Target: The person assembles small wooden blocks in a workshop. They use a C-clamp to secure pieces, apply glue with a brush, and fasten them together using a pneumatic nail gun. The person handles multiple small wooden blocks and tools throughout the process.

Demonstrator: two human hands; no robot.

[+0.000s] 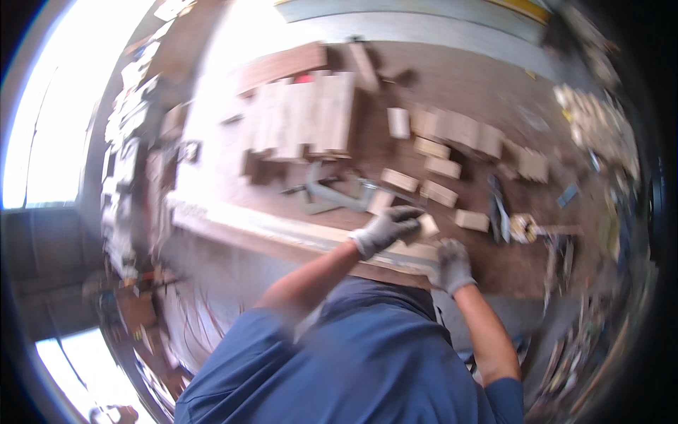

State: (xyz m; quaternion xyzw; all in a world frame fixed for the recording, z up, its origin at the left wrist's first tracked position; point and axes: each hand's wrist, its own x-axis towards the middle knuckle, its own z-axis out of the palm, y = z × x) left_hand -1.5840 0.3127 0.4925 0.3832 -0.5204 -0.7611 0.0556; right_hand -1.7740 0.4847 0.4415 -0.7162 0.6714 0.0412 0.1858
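Note:
My left hand (390, 230), in a pale grey work glove, reaches over the front edge of the workbench with its fingers stretched out and apart. A small light wood block (428, 226) lies right at its fingertips; whether they touch it is blurred. My right hand (454, 266), gloved too, is at the right end of a long pale board (304, 234) running along the bench's front edge. Its fingers are smeared, so their grip does not show. Beyond the left hand sit more loose wood blocks (400, 179) and a grey metal clamp (325, 196).
A stack of wood strips (304, 116) stands at the back left of the workbench (494, 85). Several blocks form a row (466, 133) farther right. Dark-handled tools (498, 208) and a tape roll (522, 228) lie right of my hands. Piled wood pieces (600, 127) line the far right.

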